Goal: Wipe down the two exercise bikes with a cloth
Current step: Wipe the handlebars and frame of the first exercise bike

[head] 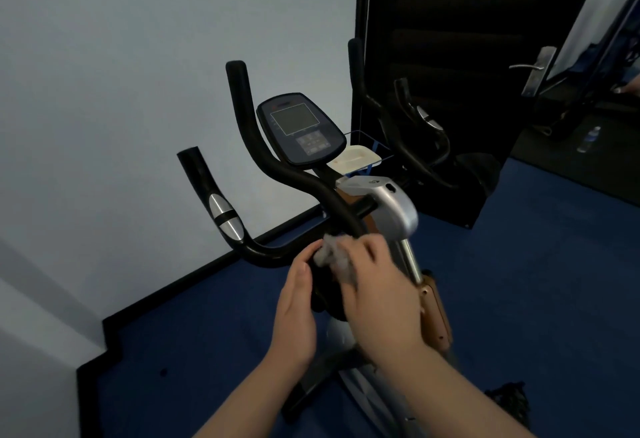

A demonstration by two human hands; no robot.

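Observation:
An exercise bike (394, 209) stands right in front of me, with black curved handlebars (256, 146), a dark console with a grey screen (300, 127) and a silver stem cover. My right hand (377, 285) grips a grey cloth (332, 255) against the middle of the handlebar, where the bars meet the stem. My left hand (294, 309) lies beside it with fingers straight, its fingertips touching the bar and the cloth's edge. A second set of black handlebars (412, 139) shows behind, against a dark panel.
A white wall (121, 91) with black skirting runs along the left. The floor is blue carpet (536, 281). A white tray (356, 158) sits in a wire basket behind the console. A door handle (535, 68) and a water bottle (588, 139) are at the far right.

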